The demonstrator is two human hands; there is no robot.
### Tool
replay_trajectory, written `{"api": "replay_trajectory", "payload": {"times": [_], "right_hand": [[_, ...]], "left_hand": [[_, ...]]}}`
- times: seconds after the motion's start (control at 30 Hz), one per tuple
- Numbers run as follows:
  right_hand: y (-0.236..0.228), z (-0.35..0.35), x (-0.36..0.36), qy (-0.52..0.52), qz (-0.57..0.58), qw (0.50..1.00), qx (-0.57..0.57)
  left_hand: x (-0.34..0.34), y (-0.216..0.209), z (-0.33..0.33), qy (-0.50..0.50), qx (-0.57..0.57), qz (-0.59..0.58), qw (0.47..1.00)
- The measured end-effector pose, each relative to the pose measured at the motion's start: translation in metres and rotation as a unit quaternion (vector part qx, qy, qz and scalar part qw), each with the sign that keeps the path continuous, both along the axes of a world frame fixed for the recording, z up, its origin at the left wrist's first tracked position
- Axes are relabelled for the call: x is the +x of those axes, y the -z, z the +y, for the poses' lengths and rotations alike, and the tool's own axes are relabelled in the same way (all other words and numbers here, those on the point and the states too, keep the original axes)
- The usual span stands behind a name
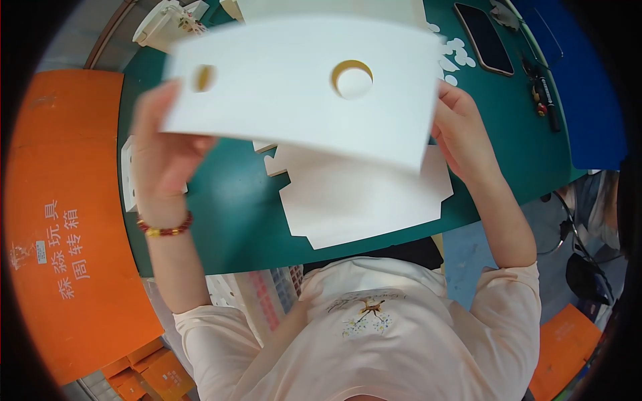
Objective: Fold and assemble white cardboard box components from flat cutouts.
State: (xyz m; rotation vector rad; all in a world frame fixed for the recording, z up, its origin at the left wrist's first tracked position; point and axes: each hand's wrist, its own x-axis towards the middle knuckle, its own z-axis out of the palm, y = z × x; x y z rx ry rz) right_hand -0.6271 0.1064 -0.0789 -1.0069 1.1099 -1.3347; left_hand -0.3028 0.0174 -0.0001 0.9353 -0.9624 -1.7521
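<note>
I hold a white cardboard sheet (294,87) up above a green table (227,214). It has a small round hole near its left end and a larger round hole near its middle. My left hand (160,150) grips its left edge, with a red bead bracelet on the wrist. My right hand (461,130) grips its right edge. Under the raised sheet another flat white die-cut cardboard blank (364,197) lies on the table, partly hidden by it.
A large orange crate (67,220) stands at my left. A dark phone (483,37), white punched-out discs (455,57) and a black marker (548,100) lie at the table's far right. More white cardboard pieces (167,23) sit at the far left. Orange boxes (565,344) are on the floor.
</note>
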Motion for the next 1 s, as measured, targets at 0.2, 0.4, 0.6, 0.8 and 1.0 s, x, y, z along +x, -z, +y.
{"api": "replay_trajectory", "payload": {"times": [0.2,0.4,0.6,0.8,1.0], "right_hand": [[-0.002,-0.006,-0.013,0.045,0.07,0.996,0.01],[0.014,-0.029,-0.069,0.106,0.166,0.98,-0.018],[0.007,-0.037,-0.074,0.131,0.433,0.891,0.041],[0.02,-0.04,-0.084,0.205,0.649,0.727,-0.087],[0.012,-0.034,-0.075,0.162,0.653,0.74,-0.011]], "left_hand": [[-0.015,0.036,0.014,-0.042,0.174,0.136,0.974],[-0.023,0.038,0.013,-0.055,0.131,0.069,0.987],[-0.03,0.039,0.011,-0.055,0.118,0.118,0.985],[-0.031,0.057,0.03,0.02,-0.001,0.06,0.998],[-0.037,0.058,0.042,0.003,-0.084,-0.025,0.996]]}}
